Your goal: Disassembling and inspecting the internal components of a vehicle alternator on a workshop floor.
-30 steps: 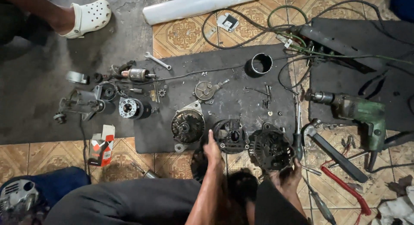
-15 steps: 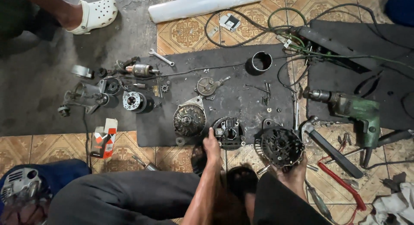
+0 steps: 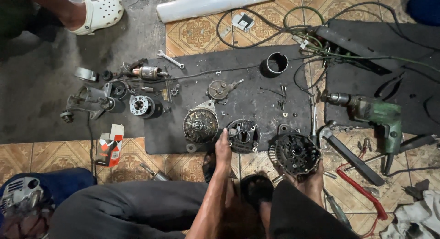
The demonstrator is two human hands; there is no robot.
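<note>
Right grip: right hand (image 3: 311, 181) cups the ribbed alternator housing (image 3: 294, 153) from below, lower centre-right.
Left grip: left hand (image 3: 223, 149), holding nothing, fingertips touch the black rectifier plate (image 3: 242, 136).
Mat: black mat (image 3: 247, 87) carries round alternator half (image 3: 200, 125), metal sleeve (image 3: 277, 63).
Far right: green drill (image 3: 373, 113).

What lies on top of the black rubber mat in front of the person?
On the black mat: a round alternator housing, a rectifier plate under the left hand, a metal ring, and loose screws. The floor beneath is covered.
</note>
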